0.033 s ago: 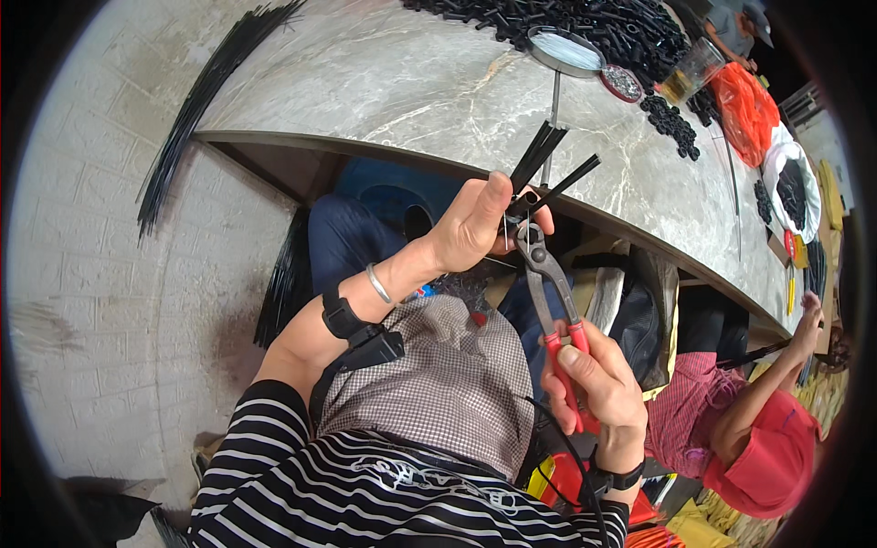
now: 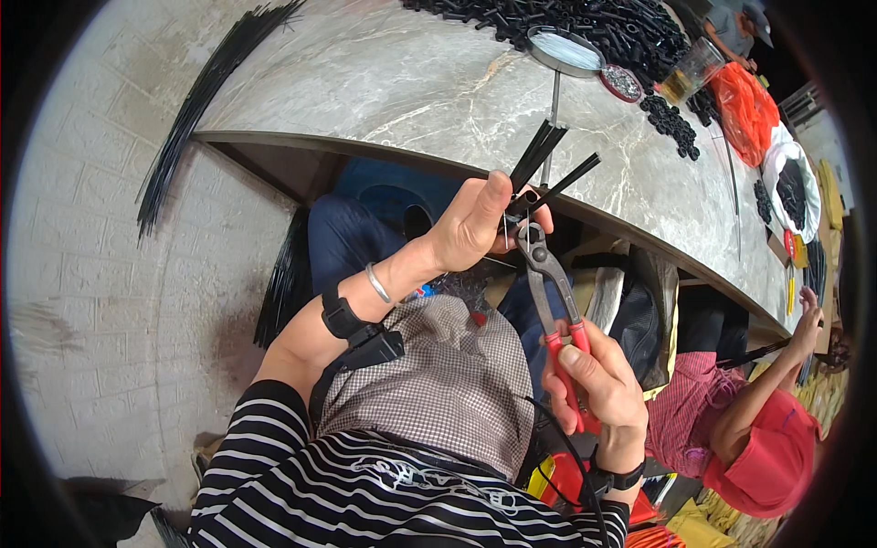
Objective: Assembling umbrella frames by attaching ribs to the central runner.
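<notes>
My left hand (image 2: 475, 224) is closed round black rods (image 2: 539, 153), which splay out above its fingers at the table's front edge. A short black tube (image 2: 524, 203) sits among the rods, with a thin pale wire by it. In my right hand (image 2: 598, 379) are red-handled pincers (image 2: 548, 274), gripped by both handles. The pincers' jaws touch or nearly touch the base of the tube beside my left fingers; whether they bite on the wire is too small to tell.
A grey marbled table (image 2: 365, 82) spans the far side. On it lie a pile of black tubular parts (image 2: 585, 23), a round dish (image 2: 566, 53), a red tub (image 2: 621, 84) and a mug (image 2: 690, 71). Long black rods (image 2: 201, 100) overhang its left end. A person in red (image 2: 763, 452) works at right.
</notes>
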`<state>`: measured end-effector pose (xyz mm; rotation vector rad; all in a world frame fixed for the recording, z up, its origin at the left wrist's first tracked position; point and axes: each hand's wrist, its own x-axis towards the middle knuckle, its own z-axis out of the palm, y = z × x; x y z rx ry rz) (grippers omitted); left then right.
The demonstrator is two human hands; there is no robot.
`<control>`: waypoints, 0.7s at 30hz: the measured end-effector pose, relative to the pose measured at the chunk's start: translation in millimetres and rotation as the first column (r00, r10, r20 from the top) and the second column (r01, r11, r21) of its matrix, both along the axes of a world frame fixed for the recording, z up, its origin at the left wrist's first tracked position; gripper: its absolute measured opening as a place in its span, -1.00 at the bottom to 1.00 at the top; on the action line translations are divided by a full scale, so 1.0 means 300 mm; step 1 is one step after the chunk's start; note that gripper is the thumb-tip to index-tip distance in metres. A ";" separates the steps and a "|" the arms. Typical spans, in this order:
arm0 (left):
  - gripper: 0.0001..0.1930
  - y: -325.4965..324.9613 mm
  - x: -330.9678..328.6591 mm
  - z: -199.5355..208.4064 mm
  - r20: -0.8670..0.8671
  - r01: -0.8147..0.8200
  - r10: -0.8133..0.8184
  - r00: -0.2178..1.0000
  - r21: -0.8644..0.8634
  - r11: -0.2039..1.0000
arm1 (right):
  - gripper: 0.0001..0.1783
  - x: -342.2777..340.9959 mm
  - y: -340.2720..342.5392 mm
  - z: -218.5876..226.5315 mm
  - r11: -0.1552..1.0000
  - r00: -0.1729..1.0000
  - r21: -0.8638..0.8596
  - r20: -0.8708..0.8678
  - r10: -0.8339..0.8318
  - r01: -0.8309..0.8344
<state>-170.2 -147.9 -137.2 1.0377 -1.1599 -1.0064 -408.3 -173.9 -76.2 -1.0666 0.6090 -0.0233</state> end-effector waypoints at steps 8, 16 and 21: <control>-0.08 -0.010 0.001 -0.015 0.050 -0.070 0.073 0.996 -0.051 0.996 | -0.76 0.006 0.002 0.008 1.000 1.000 -0.023 -0.019 0.018 -0.019; -0.13 -0.013 0.019 -0.004 0.072 0.007 -0.012 0.997 0.067 0.998 | -0.79 0.059 0.039 0.035 0.989 0.988 -0.144 -0.157 0.006 -0.029; -0.02 -0.046 0.030 -0.028 -0.016 -0.025 0.027 1.000 0.133 0.991 | -0.82 0.107 0.047 0.008 0.880 0.981 -0.471 -0.193 -0.033 -0.064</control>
